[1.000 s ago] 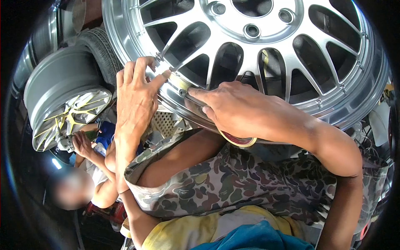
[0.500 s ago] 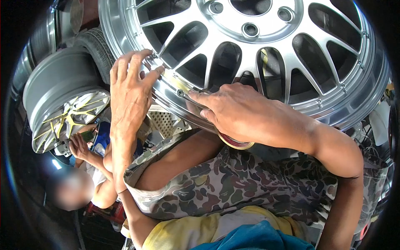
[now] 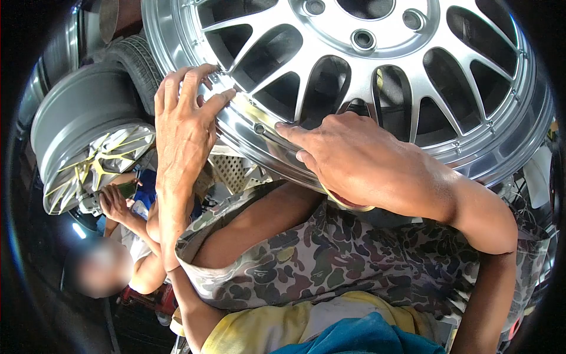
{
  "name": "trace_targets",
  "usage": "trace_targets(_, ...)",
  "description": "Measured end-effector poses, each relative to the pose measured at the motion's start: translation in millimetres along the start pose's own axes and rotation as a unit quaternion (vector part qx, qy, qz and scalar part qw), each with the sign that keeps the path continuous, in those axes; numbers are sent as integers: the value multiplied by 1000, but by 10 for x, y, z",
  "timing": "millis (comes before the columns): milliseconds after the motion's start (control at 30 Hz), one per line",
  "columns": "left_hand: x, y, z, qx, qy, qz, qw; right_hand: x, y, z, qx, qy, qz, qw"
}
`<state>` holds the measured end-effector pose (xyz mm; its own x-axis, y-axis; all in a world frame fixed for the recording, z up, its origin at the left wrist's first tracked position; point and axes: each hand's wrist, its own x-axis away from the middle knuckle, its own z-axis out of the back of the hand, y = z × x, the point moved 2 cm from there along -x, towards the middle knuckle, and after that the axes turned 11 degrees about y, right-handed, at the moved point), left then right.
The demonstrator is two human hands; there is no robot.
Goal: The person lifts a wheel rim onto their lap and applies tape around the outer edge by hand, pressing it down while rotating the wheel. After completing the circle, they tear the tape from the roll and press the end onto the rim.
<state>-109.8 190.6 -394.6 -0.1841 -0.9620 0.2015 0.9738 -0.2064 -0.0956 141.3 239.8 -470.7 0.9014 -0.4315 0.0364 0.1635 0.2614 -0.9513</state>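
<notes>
A silver multi-spoke wheel rim (image 3: pixel 359 76) with a polished lip fills the top of the view. My left hand (image 3: pixel 186 118) lies on the lip at its left side, fingers apart and fingertips pressing near the rivets. From there a thin yellowish strip of tape (image 3: pixel 252 112) runs along the lip towards my right hand (image 3: pixel 359 156). The right index finger is stretched onto the lip beside the round valve hole (image 3: pixel 259 128). Under that palm sits a roll of tape (image 3: pixel 348 203), mostly hidden, with its curved edge showing.
On the left, a person's hand (image 3: pixel 115 203) is at a second wheel (image 3: pixel 97 168) with yellow-edged spokes. Behind it stands a tire (image 3: pixel 138 62). A perforated beige basket (image 3: pixel 230 174) is below the rim, close to my camouflage shorts (image 3: pixel 330 253).
My right hand has slid a little to the right along the lip with the roll of tape. The wheel appears slightly further right; my left hand stays nearly in place.
</notes>
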Motion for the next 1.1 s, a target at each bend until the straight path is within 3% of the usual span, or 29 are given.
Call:
trace_targets(267,17,32,-18,23,-3,10,1000,30,-22,90,-5,-37,-42,998)
trace_targets(600,76,157,-25,86,-30,14,996,36,-35,26,19,-25,-19,999)
trace_targets(667,87,168,-1,88,-34,18,995,93,-103,199,57,-21,122,991)
trace_targets(700,90,166,12,89,-37,23,995,109,-99,191,57,-20,122,991)
trace_targets(867,35,51,9,-30,-1,14,999,111,-61,141,-23,-5,44,999)
trace_targets(1100,9,102,36,16,-21,-6,1000,72,-80,156,-60,-52,-19,997)
